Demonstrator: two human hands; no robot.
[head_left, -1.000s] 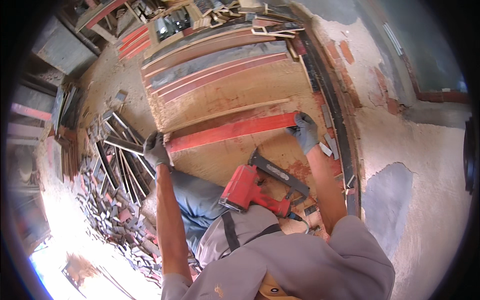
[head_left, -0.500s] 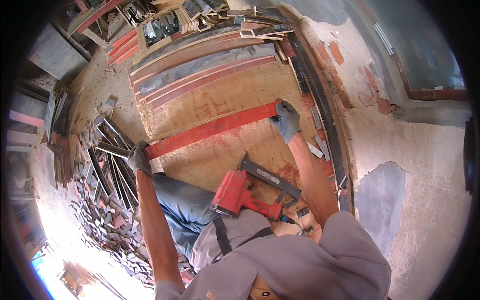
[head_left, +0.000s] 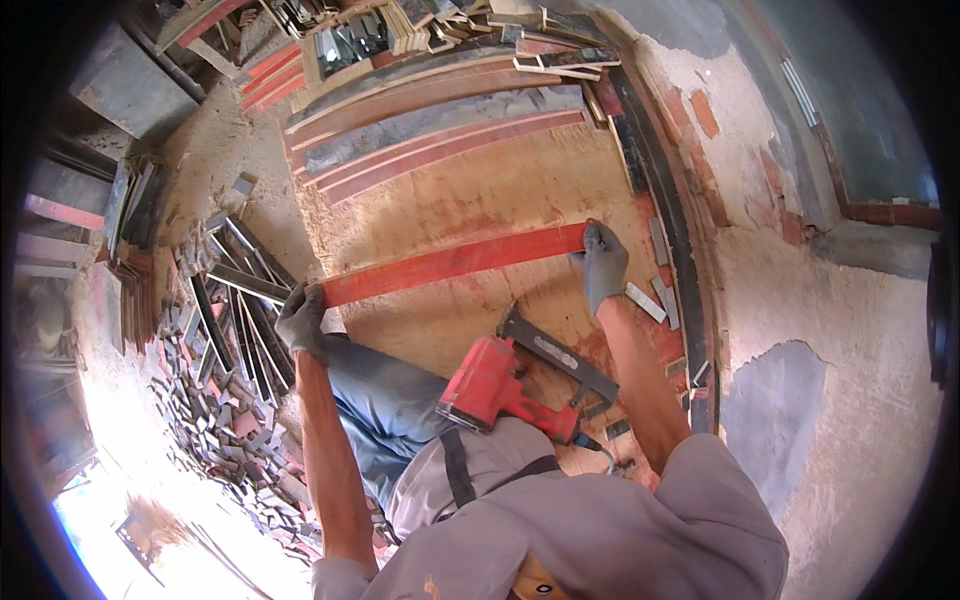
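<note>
A long red wooden strip spans between my hands over a plywood worktop. My left hand, in a grey glove, grips its left end. At the strip's right end, the gloved fingers of my right hand are closed on it. Nearer to me, by my lap, lies a red nail gun with a dark magazine pointing up and to the right; neither hand touches it.
Long boards lie stacked along the worktop's far side. Small offcuts heap up at the left, with longer dark strips above them. Short pieces sit by the right edge, beside a worn wall.
Both hands and the red strip appear slightly farther right and lower in the picture. The whole scene shifts rightward too, and both grips stay closed.
</note>
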